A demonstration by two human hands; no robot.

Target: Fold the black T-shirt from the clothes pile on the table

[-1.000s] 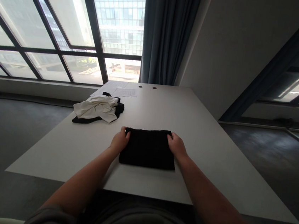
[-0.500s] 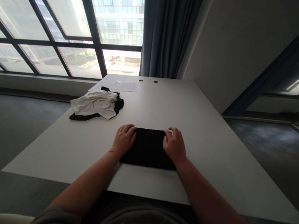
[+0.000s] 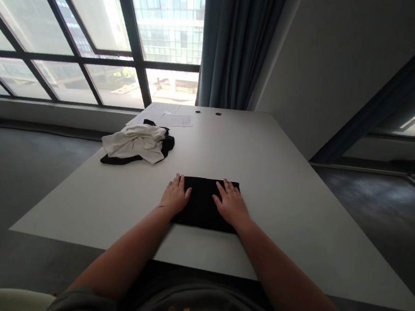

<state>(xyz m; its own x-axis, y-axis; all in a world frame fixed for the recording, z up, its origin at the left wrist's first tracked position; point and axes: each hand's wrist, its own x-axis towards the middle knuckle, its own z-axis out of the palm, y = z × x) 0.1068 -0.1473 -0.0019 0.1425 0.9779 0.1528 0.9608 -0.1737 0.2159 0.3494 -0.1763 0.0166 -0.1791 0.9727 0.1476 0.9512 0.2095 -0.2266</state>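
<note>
A black cloth folded into a flat rectangle (image 3: 202,207) lies on the white table near its front edge; what kind of garment it is, I cannot tell. On its left side rests my left hand (image 3: 175,194), flat, with the fingers stretched toward the far edge of the cloth and the thumb apart. My right hand (image 3: 230,202) lies spread on the right part of the cloth, its fingertips close to the far edge. Neither hand grips anything.
A crumpled pile of white and black clothes (image 3: 134,143) sits at the table's left side. Behind it lie printed paper sheets (image 3: 176,120). Two round holes pierce the white table (image 3: 284,198) at its far end. A pale curved seat edge (image 3: 3,297) shows at lower left.
My fingers, curled at the cloth's far corners before, are now laid out flat on it. The right hand has shifted left, inward over the cloth. The view has turned slightly.
</note>
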